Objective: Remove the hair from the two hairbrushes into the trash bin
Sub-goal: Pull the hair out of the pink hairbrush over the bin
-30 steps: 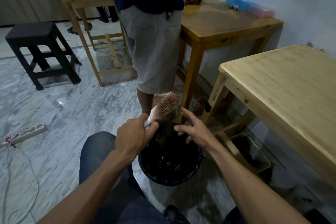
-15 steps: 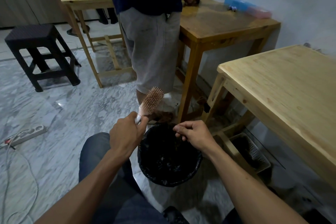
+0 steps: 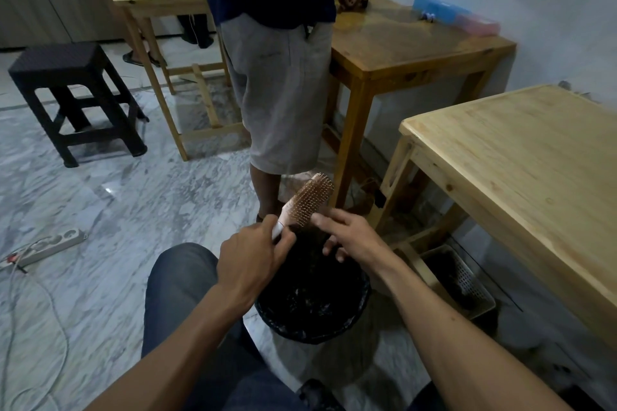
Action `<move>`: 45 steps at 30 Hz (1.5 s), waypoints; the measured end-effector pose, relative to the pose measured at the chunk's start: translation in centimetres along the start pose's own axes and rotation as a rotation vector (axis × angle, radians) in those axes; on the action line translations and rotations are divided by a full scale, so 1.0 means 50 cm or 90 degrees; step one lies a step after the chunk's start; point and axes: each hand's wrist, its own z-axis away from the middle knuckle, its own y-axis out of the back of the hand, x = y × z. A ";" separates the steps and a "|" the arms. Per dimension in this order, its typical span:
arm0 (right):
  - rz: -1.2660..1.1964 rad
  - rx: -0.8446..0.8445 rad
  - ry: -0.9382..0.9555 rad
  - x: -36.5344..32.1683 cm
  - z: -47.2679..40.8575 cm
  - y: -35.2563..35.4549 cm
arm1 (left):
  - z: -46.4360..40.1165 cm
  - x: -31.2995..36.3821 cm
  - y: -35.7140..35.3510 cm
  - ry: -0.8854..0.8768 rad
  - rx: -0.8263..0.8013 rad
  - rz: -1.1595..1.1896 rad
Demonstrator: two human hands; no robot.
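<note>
Just above the trash bin (image 3: 314,307), at lower centre of the frame, the hairbrush (image 3: 309,202) is held by its pale handle in the left hand (image 3: 248,259), whose fingers are clamped round that handle. Its long axis slants from the grip up and to the right, bristle face turned toward the right hand (image 3: 350,237). That hand is the nearer one to the bristles: its fingers (image 3: 325,219) are loosely apart, and the forefinger lies right beside the lower bristles, perhaps touching them; I cannot tell whether any hair is pinched. A dark tuft seems to hang under the brush head over the bin. Half a second ago the brush stood further left and more upright, and the right hand was curled shut over the rim; now the two have come together. No second brush is in view.
</note>
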 end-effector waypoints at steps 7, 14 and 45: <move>0.038 0.088 0.014 0.029 0.006 -0.002 | -0.018 -0.014 0.004 0.091 -0.004 0.031; 0.099 0.059 0.003 0.029 0.012 0.005 | -0.017 -0.019 0.001 0.130 -0.001 0.038; 0.055 0.010 -0.047 0.036 -0.005 0.001 | 0.007 -0.035 -0.011 0.027 -0.037 0.001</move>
